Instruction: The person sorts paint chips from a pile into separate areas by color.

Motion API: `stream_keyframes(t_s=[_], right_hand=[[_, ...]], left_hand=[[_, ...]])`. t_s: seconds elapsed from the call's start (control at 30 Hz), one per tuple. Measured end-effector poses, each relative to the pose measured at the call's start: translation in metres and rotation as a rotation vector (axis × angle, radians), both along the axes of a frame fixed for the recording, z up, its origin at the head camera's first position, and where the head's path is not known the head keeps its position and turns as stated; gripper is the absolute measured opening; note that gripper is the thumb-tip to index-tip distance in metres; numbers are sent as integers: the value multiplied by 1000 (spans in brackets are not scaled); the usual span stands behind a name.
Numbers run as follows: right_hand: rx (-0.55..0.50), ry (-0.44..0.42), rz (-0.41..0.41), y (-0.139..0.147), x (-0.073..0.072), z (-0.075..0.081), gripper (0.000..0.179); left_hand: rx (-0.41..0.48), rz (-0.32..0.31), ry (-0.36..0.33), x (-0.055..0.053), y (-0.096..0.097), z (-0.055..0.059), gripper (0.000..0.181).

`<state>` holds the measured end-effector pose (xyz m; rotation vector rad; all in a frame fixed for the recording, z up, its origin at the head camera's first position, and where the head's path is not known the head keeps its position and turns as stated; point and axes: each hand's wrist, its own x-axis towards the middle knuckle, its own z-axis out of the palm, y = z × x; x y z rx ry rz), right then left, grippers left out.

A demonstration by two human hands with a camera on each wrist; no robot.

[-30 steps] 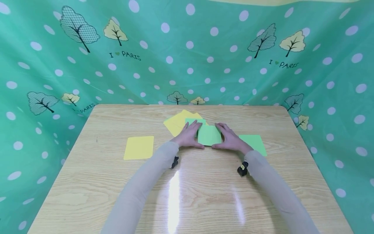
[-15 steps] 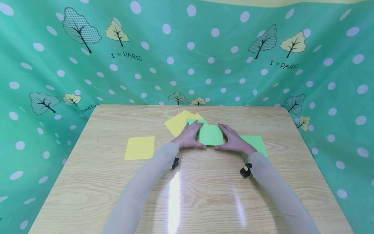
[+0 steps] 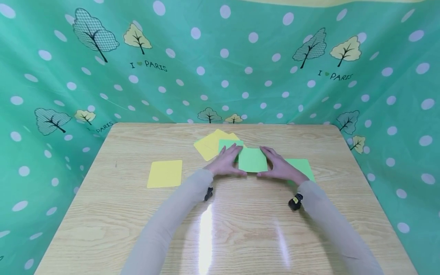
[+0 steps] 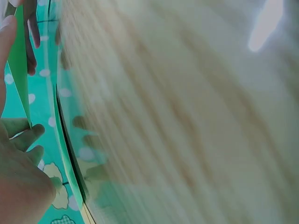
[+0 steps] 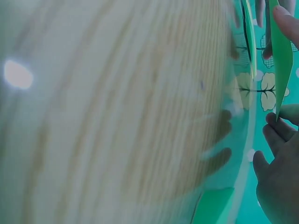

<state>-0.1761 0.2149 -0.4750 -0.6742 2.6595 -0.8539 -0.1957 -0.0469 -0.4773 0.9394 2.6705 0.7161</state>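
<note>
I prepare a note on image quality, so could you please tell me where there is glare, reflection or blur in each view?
Head: a bright glare streak on the table, a fainter streak to its right; left wrist: a white patch at upper right, blurred wood grain, left fingers mirrored in the tabletop; right wrist: a white spot at left, soft grain, right fingers mirrored.

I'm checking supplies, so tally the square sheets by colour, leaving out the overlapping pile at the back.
Yellow: 1, the yellow sheet lying on the left
Green: 2, the held green sheet between left hand and right hand, and the tabletop green sheet partly behind the right arm
Total: 3
</note>
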Motion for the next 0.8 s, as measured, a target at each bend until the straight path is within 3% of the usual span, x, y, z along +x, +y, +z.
stream_keyframes(t_s=[0.53, 0.8], right_hand=[[30, 9, 29, 25, 7, 2, 110], [56, 29, 35, 36, 10, 4, 110]], left_hand=[[-44, -32, 51, 6, 24, 1, 111], [-63, -36, 42, 9, 35, 1, 109]])
